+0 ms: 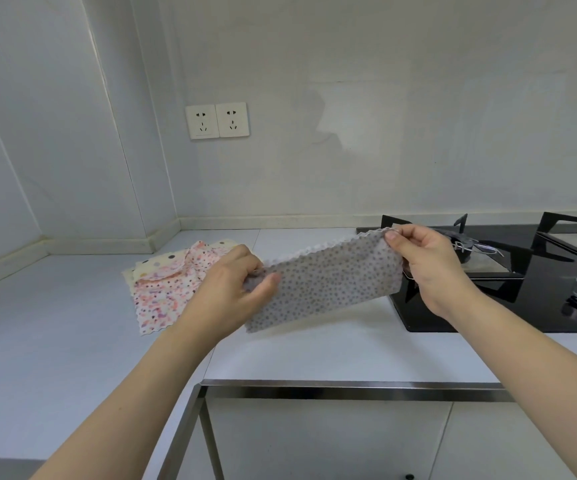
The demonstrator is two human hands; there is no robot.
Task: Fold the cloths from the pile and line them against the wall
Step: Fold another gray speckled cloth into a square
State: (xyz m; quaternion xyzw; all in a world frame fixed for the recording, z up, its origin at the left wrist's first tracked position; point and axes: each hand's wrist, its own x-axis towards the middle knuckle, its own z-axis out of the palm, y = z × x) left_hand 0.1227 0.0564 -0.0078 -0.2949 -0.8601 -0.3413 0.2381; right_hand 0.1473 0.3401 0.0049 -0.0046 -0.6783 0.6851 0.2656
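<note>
Both hands hold a grey dotted cloth (328, 282) stretched between them above the table (72, 341), folded into a long strip. The left hand (231, 289) pinches its lower end, thumb on top and fingers curled beneath. The right hand (425, 261) pinches the upper corner between thumb and forefinger, the other fingers loosely curled. Just beyond the left hand lies the pile (166, 285), a pink spotted cloth over a cream one. A black stove (539, 306) sits behind the right hand.

stove (488, 317) cut off at right edge.
</note>
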